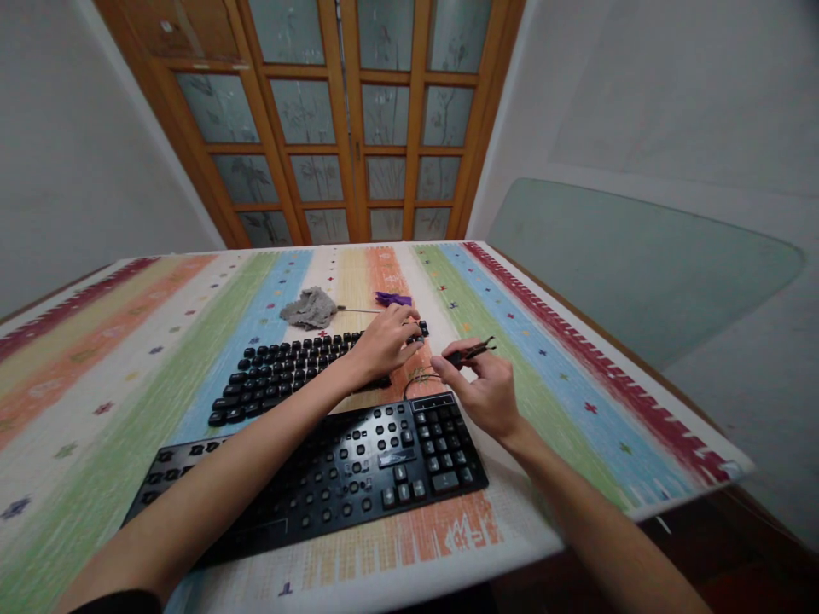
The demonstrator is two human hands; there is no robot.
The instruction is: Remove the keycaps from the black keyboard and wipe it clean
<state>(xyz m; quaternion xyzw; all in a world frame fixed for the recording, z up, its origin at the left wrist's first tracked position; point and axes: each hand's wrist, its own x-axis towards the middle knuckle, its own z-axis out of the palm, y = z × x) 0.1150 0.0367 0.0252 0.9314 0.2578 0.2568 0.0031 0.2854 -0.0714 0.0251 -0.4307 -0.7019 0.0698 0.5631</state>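
My left hand (pixel 387 339) reaches over the right end of several rows of loose black keycaps (pixel 287 371). Its thumb and fingers curl around a dark keycap (pixel 415 338) there. Closed in my right hand (pixel 486 388) is a dark slim thing (pixel 474 350) with a forked end, whose kind I cannot make out. Below both hands lies a black keyboard (pixel 358 469), partly covered by my left forearm. Many of its main keys are bare, while caps stand on the number pad. A thin black cable (pixel 409 381) curves from its back edge toward my right hand.
A crumpled grey cloth (pixel 310 308) lies behind the keycaps, with a thin rod (pixel 359 309) beside it. Farther right is a purple cloth-like item (pixel 392 298). The striped tablecloth (pixel 563 392) covers the table, whose near edge runs just below the keyboard.
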